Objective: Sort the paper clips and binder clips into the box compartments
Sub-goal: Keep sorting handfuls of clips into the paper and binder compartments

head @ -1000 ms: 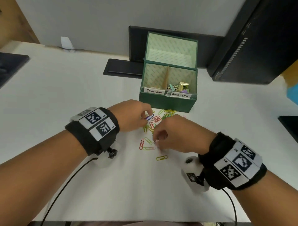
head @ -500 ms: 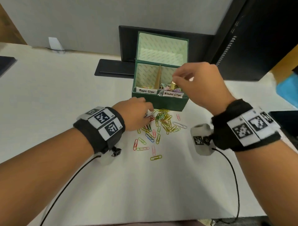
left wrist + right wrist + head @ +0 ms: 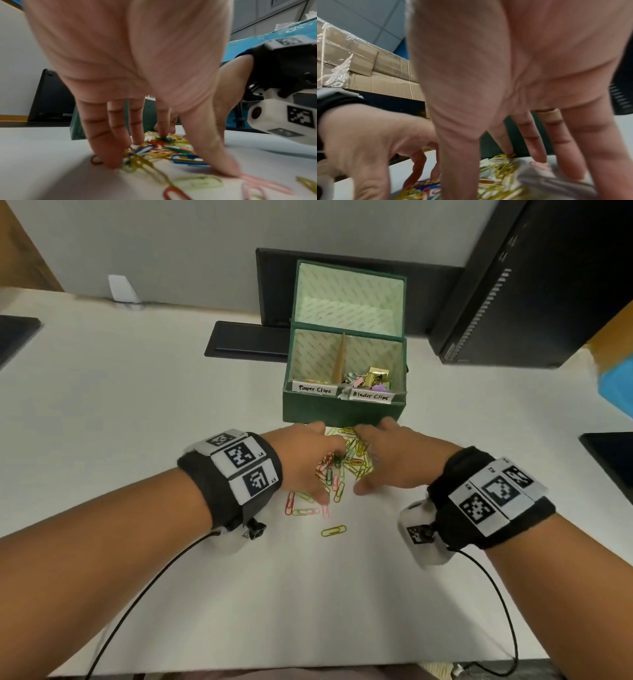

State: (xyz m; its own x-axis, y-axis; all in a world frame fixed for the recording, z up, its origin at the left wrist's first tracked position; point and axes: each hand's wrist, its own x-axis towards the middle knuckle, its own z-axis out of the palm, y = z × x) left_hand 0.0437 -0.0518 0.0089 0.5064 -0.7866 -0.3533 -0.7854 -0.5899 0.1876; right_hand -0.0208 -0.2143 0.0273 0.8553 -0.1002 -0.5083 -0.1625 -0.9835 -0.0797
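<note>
Green box (image 3: pixel 343 409) stood open at frame centre, lid upright behind, top opening unobstructed from above. Both hands, left hand (image 3: pixel 305 462) and right hand (image 3: pixel 394 462), flanked paper clip pile (image 3: pixel 346 460) just below box front wall, narrow gap between them. Black tower (image 3: pixel 534 282) blocked upper right; dark flat slab (image 3: pixel 246 340) lay left of box. Lower frame: bare white table (image 3: pixel 308 594), stray yellow clip (image 3: pixel 334 531).

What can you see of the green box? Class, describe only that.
The green box stands on the white table, lid upright behind it, with a pale patterned lining. A brown divider splits it: the left side is labelled Paper Clips, the right Binder Clips and holds binder clips. Neither hand clearly touches it.
</note>
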